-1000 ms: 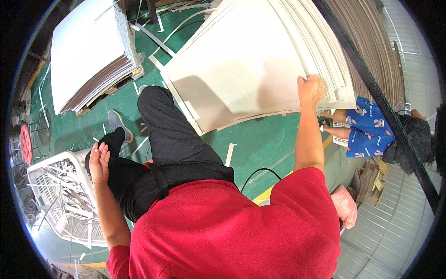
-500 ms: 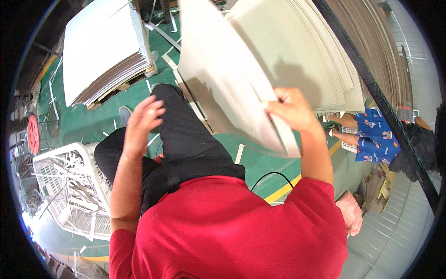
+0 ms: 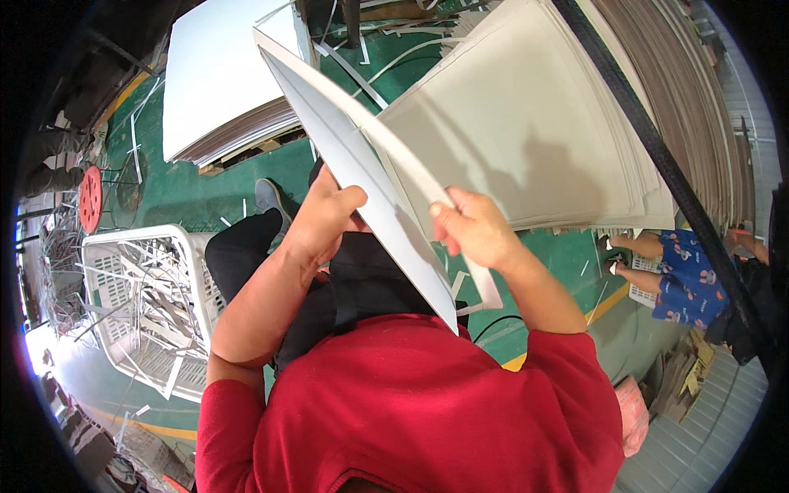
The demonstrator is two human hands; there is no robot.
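Observation:
A large cardboard sheet (image 3: 341,164), pale on its face, stands tilted on edge in front of my body. My left hand (image 3: 320,214) is closed on its left side, with the thumb over the edge and some fingers hidden. Along the sheet's right side runs a long narrow cardboard strip (image 3: 403,154). It meets the sheet at the far top corner and bows apart from it lower down. My right hand (image 3: 477,230) pinches this strip between thumb and fingers. The strip's near end bends beside the sheet's lower corner.
Stacked cardboard sheets (image 3: 526,123) rise ahead to the right; a white stack (image 3: 222,74) stands far left. A white plastic basket (image 3: 201,287) of offcut strips sits at my left, near a red stool (image 3: 90,200). A person in blue patterned shorts (image 3: 690,275) is at the right.
My left hand, earlier free in the air, has come to the sheet and closed on it. The sheet has turned more edge-on. My right hand has moved left and now pinches the strip.

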